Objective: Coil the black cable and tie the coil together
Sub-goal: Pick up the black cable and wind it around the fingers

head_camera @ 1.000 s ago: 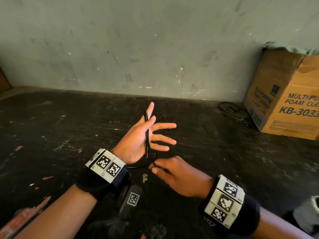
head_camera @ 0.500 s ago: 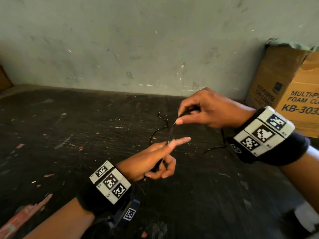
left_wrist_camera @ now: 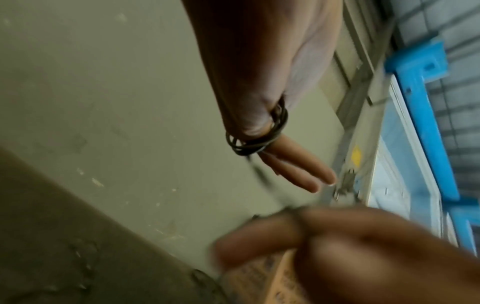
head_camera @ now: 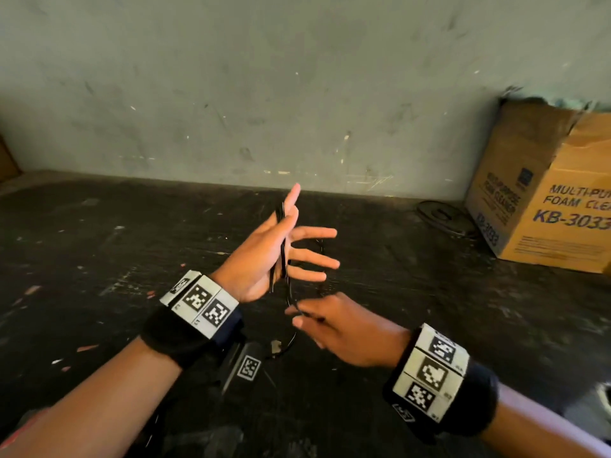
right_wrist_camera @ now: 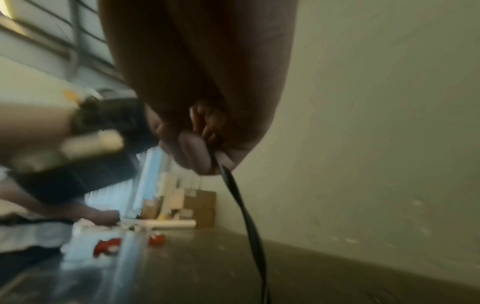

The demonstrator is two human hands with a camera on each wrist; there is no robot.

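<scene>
1. We held our left hand (head_camera: 264, 256) up with its fingers straight and spread, and the black cable (head_camera: 283, 249) ran in loops across the palm, from the thumb side down to the heel.
2. Our right hand (head_camera: 334, 325), at about 5 o'clock from the left one, pinched the loose part of the cable between thumb and fingertip.
3. In the left wrist view we saw a few thin round turns bunched close together around the edge of the hand.
4. We think the step in hand was laying one more turn. To do it well, we should keep the loose part gently tight and set each turn right beside the last, so none slips off.
5. The cable looked thin, smooth and bendy. The worktop (head_camera: 99, 259) was dark, rough and scratched.
6. A brown cardboard box (head_camera: 535, 206) with sharp corners stood at 2 o'clock, well apart from our hands.
</scene>
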